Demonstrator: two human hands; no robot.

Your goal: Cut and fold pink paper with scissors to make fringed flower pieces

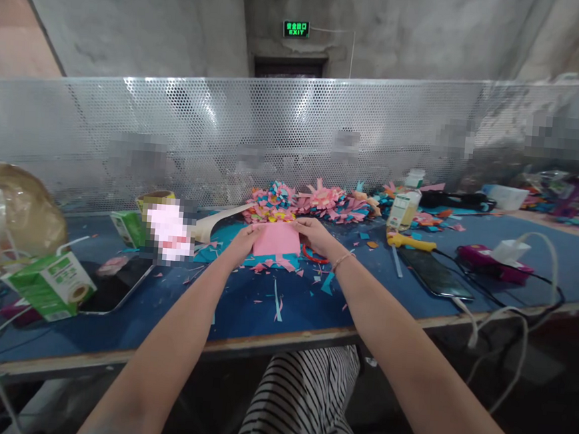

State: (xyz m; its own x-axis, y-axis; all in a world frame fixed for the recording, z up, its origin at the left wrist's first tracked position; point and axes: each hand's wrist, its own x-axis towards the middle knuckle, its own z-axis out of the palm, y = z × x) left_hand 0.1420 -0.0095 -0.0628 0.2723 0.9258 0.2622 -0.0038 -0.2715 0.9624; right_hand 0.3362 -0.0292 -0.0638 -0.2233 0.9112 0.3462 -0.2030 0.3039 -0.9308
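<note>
On yr table (312,316), scraps (277,302) lie nearest you. Beyond, yr L hand (247,239) & R hand (314,235) pinch the pink sheet (276,239) by its far corners (both grips barely parted), over blue paper (224,237). Cut-paper pile (326,203) just behind, then mesh screen (221,125).

I can see the person's bare left forearm (173,325) and right forearm (401,329) reaching forward and slanting in toward each other. The left hand (245,241) and right hand (317,236) meet the same work from opposite sides, close together but apart, fingers bent inward in a light pinch, the right wrist (342,258) roughly in line with its forearm.
</note>
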